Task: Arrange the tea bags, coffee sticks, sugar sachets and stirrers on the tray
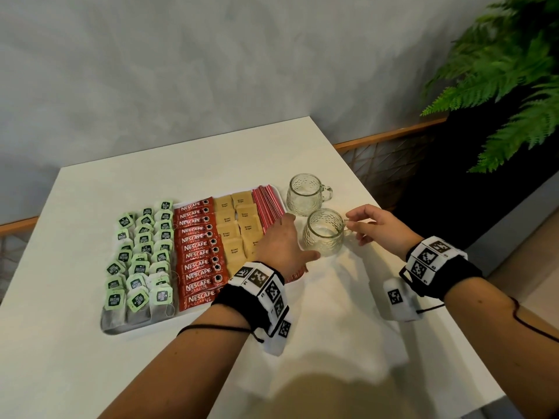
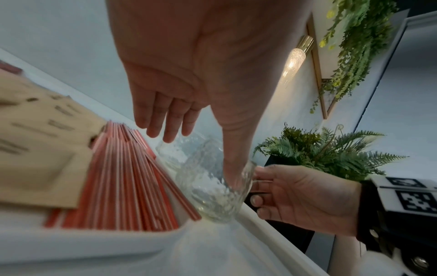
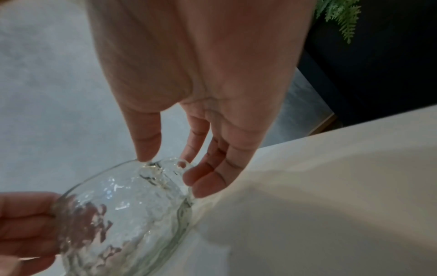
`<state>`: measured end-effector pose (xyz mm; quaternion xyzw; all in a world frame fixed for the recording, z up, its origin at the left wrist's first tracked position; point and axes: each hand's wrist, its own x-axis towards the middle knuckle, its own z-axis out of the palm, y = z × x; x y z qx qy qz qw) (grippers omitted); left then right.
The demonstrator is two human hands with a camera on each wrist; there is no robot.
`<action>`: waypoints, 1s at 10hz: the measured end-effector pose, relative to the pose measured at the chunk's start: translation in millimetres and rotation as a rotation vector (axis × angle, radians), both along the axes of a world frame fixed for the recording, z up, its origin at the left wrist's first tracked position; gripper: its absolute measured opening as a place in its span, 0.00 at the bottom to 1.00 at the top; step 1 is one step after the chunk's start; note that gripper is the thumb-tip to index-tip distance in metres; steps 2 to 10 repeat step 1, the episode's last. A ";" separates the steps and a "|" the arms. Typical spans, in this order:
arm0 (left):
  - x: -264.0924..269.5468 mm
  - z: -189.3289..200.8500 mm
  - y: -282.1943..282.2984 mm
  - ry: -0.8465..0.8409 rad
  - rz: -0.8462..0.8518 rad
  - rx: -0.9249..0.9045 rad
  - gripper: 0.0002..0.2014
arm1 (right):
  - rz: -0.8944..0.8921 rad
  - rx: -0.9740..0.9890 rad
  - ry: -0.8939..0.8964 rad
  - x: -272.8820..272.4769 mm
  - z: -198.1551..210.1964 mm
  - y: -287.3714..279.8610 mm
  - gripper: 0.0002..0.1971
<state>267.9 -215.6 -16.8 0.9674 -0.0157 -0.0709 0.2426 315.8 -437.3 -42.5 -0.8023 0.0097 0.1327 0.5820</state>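
A white tray (image 1: 139, 329) holds green-tagged tea bags (image 1: 142, 258), red coffee sticks (image 1: 199, 252), brown sugar sachets (image 1: 236, 225) and red stirrers (image 1: 267, 207) in rows. Just right of the tray stands a clear glass mug (image 1: 325, 234). My left hand (image 1: 293, 237) hovers over the tray's right edge with straight fingers, its thumb against the mug's left side (image 2: 212, 196). My right hand (image 1: 351, 222) pinches the mug's handle between thumb and fingers (image 3: 170, 158). The left wrist view shows the stirrers (image 2: 123, 177) and sachets (image 2: 35, 149) close below.
A second glass mug (image 1: 304, 195) stands just behind the first. The white table's right edge (image 1: 393, 225) is close to my right hand. A fern (image 1: 508, 86) hangs beyond it, and a wooden rail (image 1: 387, 137) runs along the wall.
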 end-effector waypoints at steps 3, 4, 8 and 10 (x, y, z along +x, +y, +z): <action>-17.4 12.1 24.6 -0.051 0.017 0.062 0.45 | -0.040 -0.050 -0.086 -6.2 7.7 2.8 0.07; -17.4 12.1 24.6 -0.051 0.017 0.062 0.45 | -0.040 -0.050 -0.086 -6.2 7.7 2.8 0.07; -17.4 12.1 24.6 -0.051 0.017 0.062 0.45 | -0.040 -0.050 -0.086 -6.2 7.7 2.8 0.07; -17.4 12.1 24.6 -0.051 0.017 0.062 0.45 | -0.040 -0.050 -0.086 -6.2 7.7 2.8 0.07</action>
